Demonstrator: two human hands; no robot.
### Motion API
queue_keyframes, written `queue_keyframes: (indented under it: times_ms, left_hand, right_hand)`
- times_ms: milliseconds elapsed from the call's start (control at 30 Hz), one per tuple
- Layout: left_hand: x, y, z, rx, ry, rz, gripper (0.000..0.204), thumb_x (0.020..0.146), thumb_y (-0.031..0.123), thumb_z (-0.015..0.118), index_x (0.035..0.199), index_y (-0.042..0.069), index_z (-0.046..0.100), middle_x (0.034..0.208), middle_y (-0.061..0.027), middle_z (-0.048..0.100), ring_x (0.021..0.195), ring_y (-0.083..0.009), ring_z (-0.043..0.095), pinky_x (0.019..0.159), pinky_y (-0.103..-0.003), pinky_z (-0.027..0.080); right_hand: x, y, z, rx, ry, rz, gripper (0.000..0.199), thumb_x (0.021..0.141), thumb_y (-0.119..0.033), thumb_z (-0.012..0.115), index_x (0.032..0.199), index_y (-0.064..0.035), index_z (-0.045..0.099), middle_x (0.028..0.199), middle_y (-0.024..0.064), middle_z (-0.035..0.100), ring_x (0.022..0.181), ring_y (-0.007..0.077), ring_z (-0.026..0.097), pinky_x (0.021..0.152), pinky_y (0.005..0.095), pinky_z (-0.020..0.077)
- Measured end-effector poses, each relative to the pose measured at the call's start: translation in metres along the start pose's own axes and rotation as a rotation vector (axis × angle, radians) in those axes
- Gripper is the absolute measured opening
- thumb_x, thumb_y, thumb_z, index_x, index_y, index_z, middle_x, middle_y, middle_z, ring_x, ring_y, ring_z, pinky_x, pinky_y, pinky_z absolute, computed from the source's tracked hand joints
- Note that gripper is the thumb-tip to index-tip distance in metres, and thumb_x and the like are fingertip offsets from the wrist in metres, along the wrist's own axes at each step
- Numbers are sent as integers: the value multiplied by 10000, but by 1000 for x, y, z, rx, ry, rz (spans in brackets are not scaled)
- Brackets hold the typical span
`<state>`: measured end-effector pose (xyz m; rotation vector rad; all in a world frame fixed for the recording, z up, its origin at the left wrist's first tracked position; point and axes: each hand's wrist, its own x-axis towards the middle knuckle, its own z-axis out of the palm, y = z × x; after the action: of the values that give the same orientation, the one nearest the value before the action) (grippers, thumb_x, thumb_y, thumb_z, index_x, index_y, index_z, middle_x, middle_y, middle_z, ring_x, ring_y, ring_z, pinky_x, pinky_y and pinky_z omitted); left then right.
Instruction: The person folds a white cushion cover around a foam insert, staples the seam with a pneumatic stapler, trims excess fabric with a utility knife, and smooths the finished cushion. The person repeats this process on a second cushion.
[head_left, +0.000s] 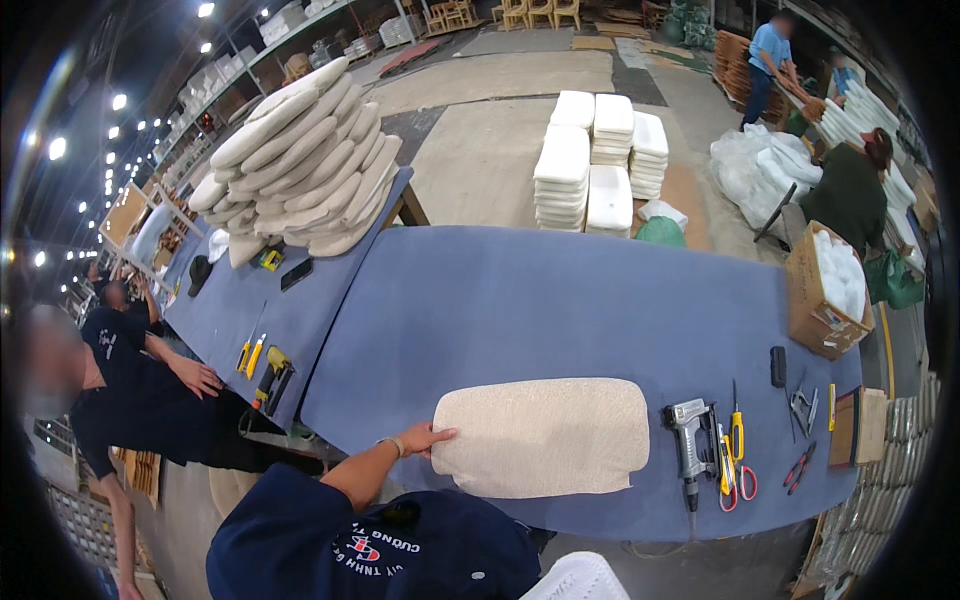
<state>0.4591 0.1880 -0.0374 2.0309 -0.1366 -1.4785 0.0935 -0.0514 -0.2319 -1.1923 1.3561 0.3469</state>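
A beige fabric-faced pad [540, 437] with rounded far corners and notched near corners lies flat near the front edge of the blue-covered table [520, 300]. My left hand [430, 438] grips its left edge, thumb on top and the other fingers mostly hidden beneath. My right hand is out of view. At the lower edge, beside my dark shirt, a white textured thing [577, 578] shows only in part. Right of the pad lies a grey pneumatic staple gun [690, 440]. Beside it are red-handled scissors [745, 482], a yellow cutter [726, 470] and a yellow-handled screwdriver [737, 432].
Pliers [800, 467] and a carton of white stuffing [825, 300] stand toward the right end. On the left table, beige cushions [300, 160] are piled high near a tape measure [271, 259]. A co-worker [150, 370] stands close on my left. White foam pads [600, 160] are stacked beyond the table.
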Motion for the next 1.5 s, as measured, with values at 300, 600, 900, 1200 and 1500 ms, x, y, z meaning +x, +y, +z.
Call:
queue_keyframes:
  times_ms: [300, 600, 900, 1200, 1500]
  left_hand:
    - [-7, 4, 8, -40, 43, 25, 837, 827, 674, 777, 1378, 67, 609, 1182, -112, 718, 1013, -207, 709, 787, -363, 605]
    - [-4, -3, -1, -52, -5, 49, 868, 806, 688, 785, 1381, 62, 608, 1215, -115, 713, 1062, -228, 709, 825, -390, 608]
    - [-9, -4, 27, -299, 56, 124, 687, 971, 477, 714, 1431, -8, 556, 1345, -144, 659, 1197, -233, 642, 922, -409, 565]
    - [11, -7, 42, -374, 134, 410, 630, 995, 407, 702, 1424, -31, 555, 1370, -138, 653, 1218, -221, 629, 1032, -357, 487]
    - [-40, -14, 71, -340, 192, 554, 602, 959, 303, 764, 1401, -50, 562, 1338, -154, 672, 1186, -220, 652, 999, -351, 514]
  right_hand:
    - [-1, -1, -3, -27, -7, 10, 280, 1048, -276, 553, 976, -38, 682, 859, 88, 713, 695, 178, 663, 596, 321, 516]
    - [-22, 24, 5, -29, -18, 7, 289, 1048, -271, 551, 973, -30, 692, 867, 95, 724, 705, 183, 676, 612, 316, 524]
    - [-127, 152, 0, 245, -30, -137, 299, 1048, -266, 548, 969, -21, 701, 874, 103, 734, 715, 187, 688, 628, 310, 533]
    - [-189, -64, -12, 872, 191, -354, 544, 1035, -511, 592, 1222, -1, 632, 1043, 139, 724, 850, 198, 707, 776, 350, 577]
    - [-161, -106, 13, 537, 428, -546, 509, 1053, -436, 595, 1027, 60, 708, 1007, 115, 748, 855, 189, 695, 743, 343, 556]
